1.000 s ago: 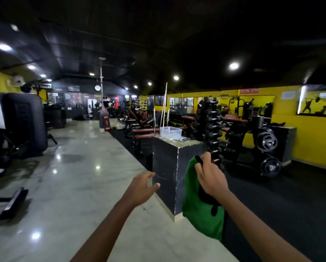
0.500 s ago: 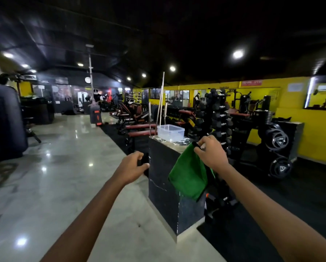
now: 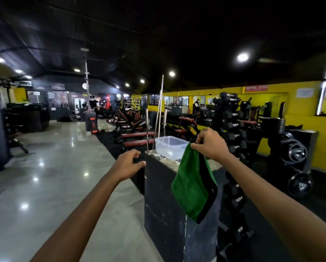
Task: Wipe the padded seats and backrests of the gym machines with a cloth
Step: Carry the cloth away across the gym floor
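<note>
My right hand pinches the top edge of a green cloth with black trim, which hangs down in front of a black pedestal. My left hand is raised just left of the pedestal's near top corner, fingers loosely curled and holding nothing. Red padded benches stand on the dark mat beyond the pedestal, and further padded machines line the row behind them.
A clear plastic tub sits on the pedestal top, with steel bars leaning behind it. A tall dumbbell rack and weight plates stand to the right by the yellow wall. Glossy tiled floor stretches left.
I have walked closer to the pedestal. My right hand lifted the cloth higher, up to the tub's level. My left hand moved forward near the pedestal corner.
</note>
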{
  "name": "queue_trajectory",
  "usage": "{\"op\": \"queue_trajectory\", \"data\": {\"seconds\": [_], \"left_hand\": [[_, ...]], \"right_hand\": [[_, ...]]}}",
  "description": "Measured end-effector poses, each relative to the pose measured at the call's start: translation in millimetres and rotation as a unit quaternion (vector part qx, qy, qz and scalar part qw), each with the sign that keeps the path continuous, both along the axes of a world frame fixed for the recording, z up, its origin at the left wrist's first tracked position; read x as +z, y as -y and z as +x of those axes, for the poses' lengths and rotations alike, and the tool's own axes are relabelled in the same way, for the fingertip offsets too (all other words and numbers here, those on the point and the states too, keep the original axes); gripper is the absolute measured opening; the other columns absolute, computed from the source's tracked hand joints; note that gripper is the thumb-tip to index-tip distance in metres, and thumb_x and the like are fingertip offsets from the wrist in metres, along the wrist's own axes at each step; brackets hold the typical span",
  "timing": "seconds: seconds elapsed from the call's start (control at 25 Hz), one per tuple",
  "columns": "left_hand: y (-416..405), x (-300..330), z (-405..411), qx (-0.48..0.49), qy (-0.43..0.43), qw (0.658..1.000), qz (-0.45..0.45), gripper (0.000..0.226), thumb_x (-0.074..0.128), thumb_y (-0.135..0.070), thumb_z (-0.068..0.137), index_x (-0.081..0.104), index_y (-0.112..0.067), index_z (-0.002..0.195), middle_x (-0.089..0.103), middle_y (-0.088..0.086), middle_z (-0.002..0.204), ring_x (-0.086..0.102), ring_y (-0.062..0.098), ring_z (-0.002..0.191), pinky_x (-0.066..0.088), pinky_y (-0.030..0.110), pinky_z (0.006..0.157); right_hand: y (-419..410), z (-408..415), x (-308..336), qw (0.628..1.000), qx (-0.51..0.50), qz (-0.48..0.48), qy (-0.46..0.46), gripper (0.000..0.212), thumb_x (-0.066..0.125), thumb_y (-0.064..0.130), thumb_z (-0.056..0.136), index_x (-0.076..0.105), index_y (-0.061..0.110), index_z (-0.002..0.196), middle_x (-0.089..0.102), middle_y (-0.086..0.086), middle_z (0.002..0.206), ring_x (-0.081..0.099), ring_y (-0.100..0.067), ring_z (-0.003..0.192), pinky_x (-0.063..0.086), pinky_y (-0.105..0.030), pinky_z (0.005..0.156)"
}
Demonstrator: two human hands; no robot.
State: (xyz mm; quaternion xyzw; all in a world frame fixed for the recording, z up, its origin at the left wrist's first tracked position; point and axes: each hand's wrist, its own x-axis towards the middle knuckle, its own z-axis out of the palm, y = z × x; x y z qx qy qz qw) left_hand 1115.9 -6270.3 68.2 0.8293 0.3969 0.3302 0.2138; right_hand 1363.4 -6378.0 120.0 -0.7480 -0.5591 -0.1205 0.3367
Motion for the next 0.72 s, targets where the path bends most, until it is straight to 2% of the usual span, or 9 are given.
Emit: {"op": "queue_trajectory", "data": {"seconds": [0.24,0.36,0.48,0.6,0.72], "left_hand": [[-154.5,3.4,73.7,-0.013,0.014,1.000,-0.016,0.049,0.064,-0.023,0.090,0.049,-0.004,0.133,0.054,0.012,0.135,0.051,0.022,0.124,0.037,0.023,0.095],[-230.6,-6.1,101.0,-0.026,0.021,0.999,-0.016,0.046,0.065,-0.021,0.089,0.052,-0.003,0.129,0.056,0.011,0.132,0.051,0.022,0.122,0.036,0.020,0.092],[-315.6,-13.4,128.7,-0.044,0.020,0.998,-0.027,0.042,0.065,-0.019,0.089,0.055,-0.003,0.126,0.059,0.010,0.126,0.054,0.022,0.118,0.036,0.019,0.087],[-399.8,-8.4,161.0,-0.057,-0.002,0.998,-0.017,0.041,0.066,-0.019,0.088,0.056,-0.002,0.123,0.061,0.010,0.115,0.056,0.025,0.116,0.040,0.025,0.086],[-463.6,-2.8,198.0,-0.084,0.005,0.996,-0.012,0.040,0.066,-0.018,0.088,0.057,-0.003,0.124,0.061,0.011,0.124,0.057,0.023,0.115,0.041,0.025,0.090]], "right_hand": [[-165.7,60.3,25.9,0.997,-0.037,-0.001,0.066,0.030,0.066,0.039,0.082,0.056,0.013,0.071,0.048,-0.004,0.100,0.051,-0.027,0.096,0.048,-0.038,0.076],[-239.6,86.7,20.3,0.997,-0.052,0.022,0.051,0.032,0.067,0.036,0.083,0.062,0.005,0.078,0.052,-0.010,0.108,0.053,-0.030,0.100,0.044,-0.033,0.071],[-321.6,116.9,14.1,0.997,-0.060,0.043,0.011,0.031,0.068,0.034,0.082,0.062,0.004,0.075,0.056,-0.015,0.107,0.053,-0.033,0.106,0.044,-0.034,0.076],[-393.9,141.9,22.4,0.995,-0.083,0.054,-0.005,0.032,0.068,0.036,0.083,0.058,0.007,0.071,0.053,-0.012,0.105,0.055,-0.031,0.098,0.049,-0.038,0.076],[-450.4,162.8,33.1,0.991,-0.102,0.081,-0.015,0.039,0.068,0.036,0.083,0.062,-0.001,0.075,0.056,-0.012,0.098,0.057,-0.028,0.083,0.050,-0.039,0.068]]}}
